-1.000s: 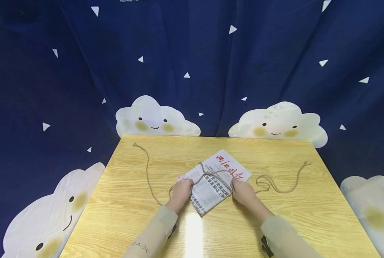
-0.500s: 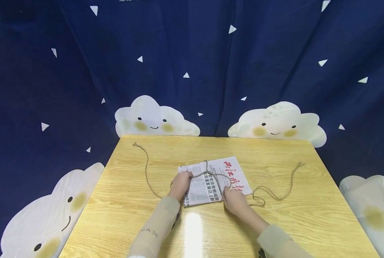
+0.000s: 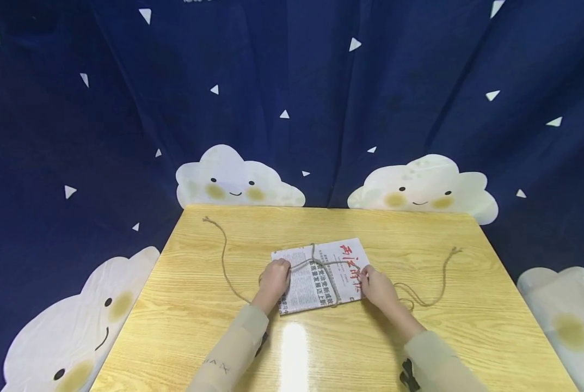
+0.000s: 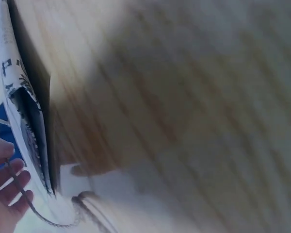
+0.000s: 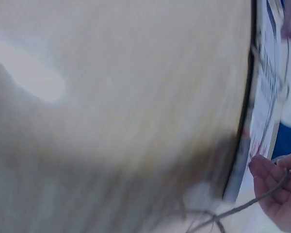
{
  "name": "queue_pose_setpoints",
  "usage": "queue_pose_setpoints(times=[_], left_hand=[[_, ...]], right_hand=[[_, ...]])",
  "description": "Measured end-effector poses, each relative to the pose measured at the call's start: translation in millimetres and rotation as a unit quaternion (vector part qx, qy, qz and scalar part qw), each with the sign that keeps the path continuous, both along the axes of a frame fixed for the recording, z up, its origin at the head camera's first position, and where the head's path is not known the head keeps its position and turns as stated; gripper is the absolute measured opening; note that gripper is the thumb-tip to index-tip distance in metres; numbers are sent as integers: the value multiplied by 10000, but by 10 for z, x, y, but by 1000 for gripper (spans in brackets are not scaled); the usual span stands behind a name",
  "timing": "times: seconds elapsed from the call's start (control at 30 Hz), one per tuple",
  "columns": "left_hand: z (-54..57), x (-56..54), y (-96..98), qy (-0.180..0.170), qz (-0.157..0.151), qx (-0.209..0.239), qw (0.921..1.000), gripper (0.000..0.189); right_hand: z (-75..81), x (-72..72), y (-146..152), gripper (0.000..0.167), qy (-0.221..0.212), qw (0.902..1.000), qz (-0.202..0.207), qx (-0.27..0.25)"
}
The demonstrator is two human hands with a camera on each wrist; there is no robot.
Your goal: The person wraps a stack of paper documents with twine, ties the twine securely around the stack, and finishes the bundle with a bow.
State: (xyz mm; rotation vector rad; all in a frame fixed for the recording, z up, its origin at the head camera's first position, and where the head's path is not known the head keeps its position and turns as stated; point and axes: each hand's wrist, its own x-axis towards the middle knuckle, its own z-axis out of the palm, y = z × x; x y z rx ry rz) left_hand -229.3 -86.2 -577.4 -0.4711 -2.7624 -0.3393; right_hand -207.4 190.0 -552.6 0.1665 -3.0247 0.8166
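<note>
Since half a second ago, the right hand (image 3: 381, 288) has moved outward to the newspaper's right edge, drawing its length of rope nearly straight across the sheet; the left hand (image 3: 274, 280) has barely shifted. The folded newspaper (image 3: 299, 286) lies where it did then, though one second ago it sat at a steeper slant.

Now the newspaper is in the middle of the wooden table (image 3: 487, 337), between the two hands, its printed side up and red characters toward the right. A thin brown rope (image 3: 332, 283) runs over it from the far edge to the near edge and crosses itself left of the red characters, with one strand leading to each hand.

The left hand is at the newspaper's left edge. In the left wrist view its thumb pinches the rope against the fingers, which are bent loosely with gaps between them. The right hand likewise grips the rope between thumb and forefinger; the right wrist view shows the other fingers half curled, the rope passing across them.

Beyond the left hand the rope trails to a frayed end near the table's far left corner. Beyond the right hand it loops, then curves up to another frayed end. Behind the table hangs a navy curtain (image 3: 272, 60) with white triangles and smiling clouds.
</note>
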Motion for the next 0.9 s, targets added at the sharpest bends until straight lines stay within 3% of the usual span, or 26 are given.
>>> queue_pose_setpoints(times=[0.13,0.27,0.43,0.53,0.73,0.9], left_hand=[[15,100,-37,-64,121,-115,9998,9],[-6,209,-65,-86,191,-183,9996,9],[-38,314,-76,-125,285,-21,9995,11],[-62,346,-83,-233,306,137,9992,13],[-102,306,-127,-272,290,395,9984,7],[-92,154,-181,-670,-131,720,9951,4]], right_hand=[[3,-181,187,16,-87,9997,6,-209],[-73,-319,328,13,58,9988,454,-172],[-193,-379,438,8,67,9943,1060,47],[-233,-377,450,7,144,9925,1207,150],[-264,-307,393,8,562,9909,1197,252],[-290,-151,382,8,624,9950,741,256]])
